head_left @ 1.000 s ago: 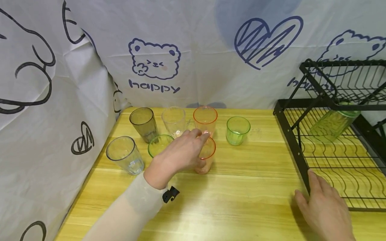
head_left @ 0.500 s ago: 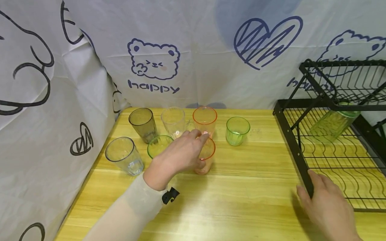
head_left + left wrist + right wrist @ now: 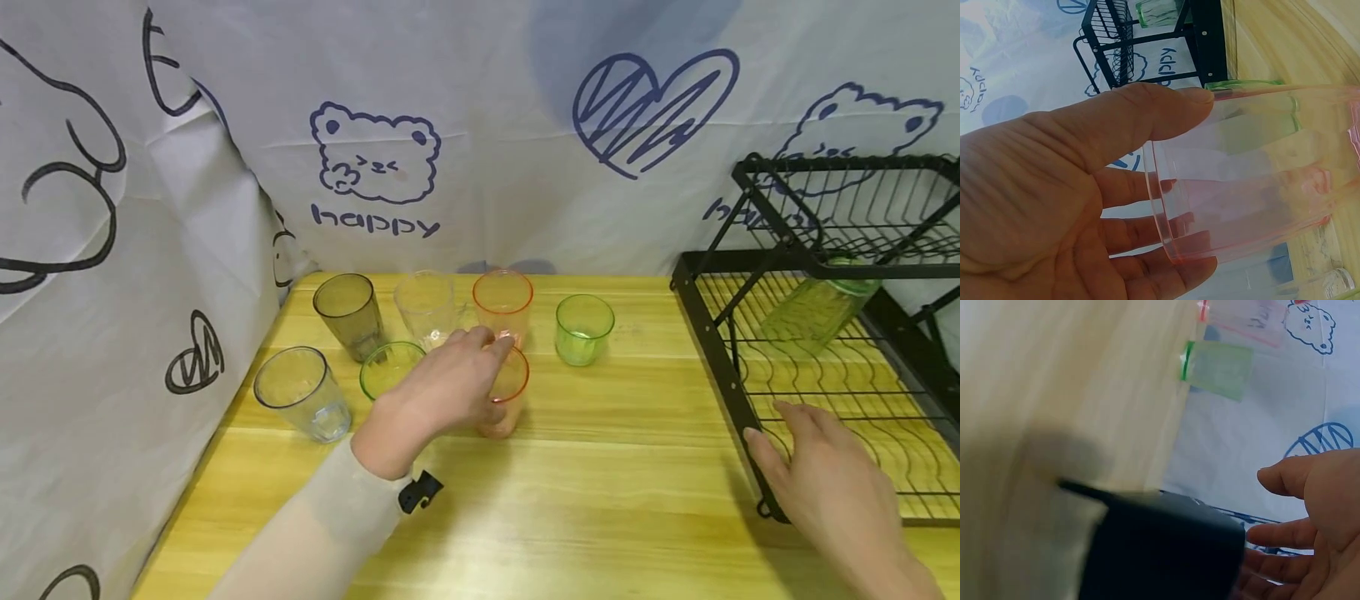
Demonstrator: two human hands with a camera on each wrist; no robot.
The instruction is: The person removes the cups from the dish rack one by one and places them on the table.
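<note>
My left hand holds a clear pink glass with an orange rim by its upper part; the glass stands upright on the table. In the left wrist view the thumb lies on one side of this pink glass and the fingers on the other. My right hand has its fingers spread over the left edge of the black dish rack. The right wrist view shows the thumb and fingers apart beside the dark rack frame, with nothing between them.
Around the left hand stand a green-rimmed glass, a blue-rimmed glass, a smoky grey glass, a clear glass, another orange-rimmed glass and a short green glass. A green glass lies tilted in the rack.
My right hand has come off the rack's side rail and shifted slightly up and right over the rack. The left hand stays on the pink glass. The head view has shifted a little.
</note>
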